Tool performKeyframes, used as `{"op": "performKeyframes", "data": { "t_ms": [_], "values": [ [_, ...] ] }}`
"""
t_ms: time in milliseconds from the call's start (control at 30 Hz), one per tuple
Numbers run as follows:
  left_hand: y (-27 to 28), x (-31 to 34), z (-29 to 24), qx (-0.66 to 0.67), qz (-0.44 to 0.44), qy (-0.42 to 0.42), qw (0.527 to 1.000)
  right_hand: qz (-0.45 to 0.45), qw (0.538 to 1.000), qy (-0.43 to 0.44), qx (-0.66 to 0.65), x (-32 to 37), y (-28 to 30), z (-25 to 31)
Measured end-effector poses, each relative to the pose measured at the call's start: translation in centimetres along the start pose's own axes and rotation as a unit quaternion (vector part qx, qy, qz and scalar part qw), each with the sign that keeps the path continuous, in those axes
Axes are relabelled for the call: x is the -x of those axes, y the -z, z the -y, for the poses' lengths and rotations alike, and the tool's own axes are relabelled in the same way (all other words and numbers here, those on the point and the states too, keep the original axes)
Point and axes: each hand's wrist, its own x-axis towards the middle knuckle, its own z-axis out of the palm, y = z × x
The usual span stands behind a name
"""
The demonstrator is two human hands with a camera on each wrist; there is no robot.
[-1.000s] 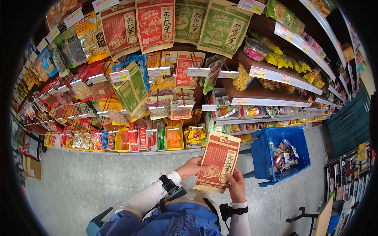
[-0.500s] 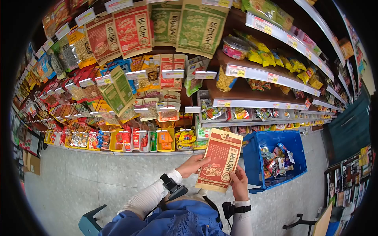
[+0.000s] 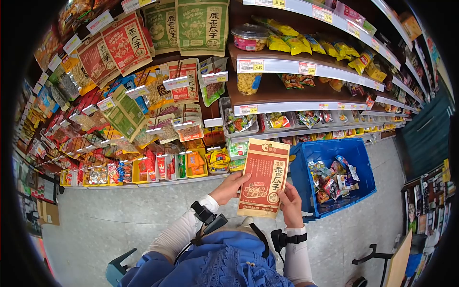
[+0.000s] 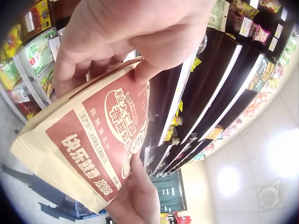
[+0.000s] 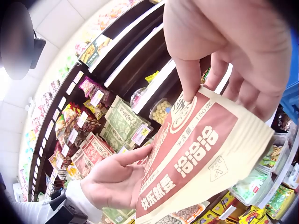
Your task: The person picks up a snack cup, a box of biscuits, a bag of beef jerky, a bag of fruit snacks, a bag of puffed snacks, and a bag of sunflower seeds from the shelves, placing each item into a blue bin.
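Note:
A tan and red paper bag of sunflower seeds (image 3: pixel 262 179) is held upright in front of the body, its printed face toward the head camera. My left hand (image 3: pixel 229 188) grips its left edge, with the thumb on the printed face and the fingers behind. On the lower right edge, my right hand (image 3: pixel 291 205) pinches the bag with its thumb in front. The left wrist view shows the left thumb pressed on the red panel of the bag (image 4: pixel 100 140). In the right wrist view the right hand (image 5: pixel 229 51) holds the near corner, its fingers partly hidden behind the paper.
A blue crate (image 3: pixel 306 210) holding several small snack packs stands on the floor at the right, close to the right hand. Ahead, shelves (image 3: pixel 306 109) and hooks carry snack bags, including similar red bags (image 3: pixel 125 43) and green bags (image 3: pixel 203 28). A wooden board (image 3: pixel 400 258) is at lower right.
The head view has turned to the right, so the shelves and hanging bags have slid left. The bag of sunflower seeds sits slightly higher in view, and both hands keep holding it.

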Motion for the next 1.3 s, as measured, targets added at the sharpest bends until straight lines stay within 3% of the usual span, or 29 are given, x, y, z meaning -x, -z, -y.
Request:
{"op": "performKeyframes", "data": {
  "t_ms": [333, 1133, 1233, 1300],
  "values": [
    [1.1, 0.4, -0.8, 0.012, -0.023, 0.008, 1.0, 0.017, 0.999, -0.016, -0.022, -0.7, -1.4, 0.7],
    [1.2, 0.6, -1.9, -0.008, -0.055, -0.013, 0.998, 0.004, 0.998, 0.067, -0.008, -2.2, -3.1, 0.9],
    [0.8, 0.8, -1.9, -0.034, -0.098, -0.023, 0.994, 0.004, 0.989, 0.145, 0.016, -2.2, -4.7, 0.7],
    [1.1, 0.1, -1.3, 0.074, -0.087, -0.022, 0.993, 0.018, 0.97, 0.191, 0.151, -1.2, -6.4, 1.1]
  ]
}}
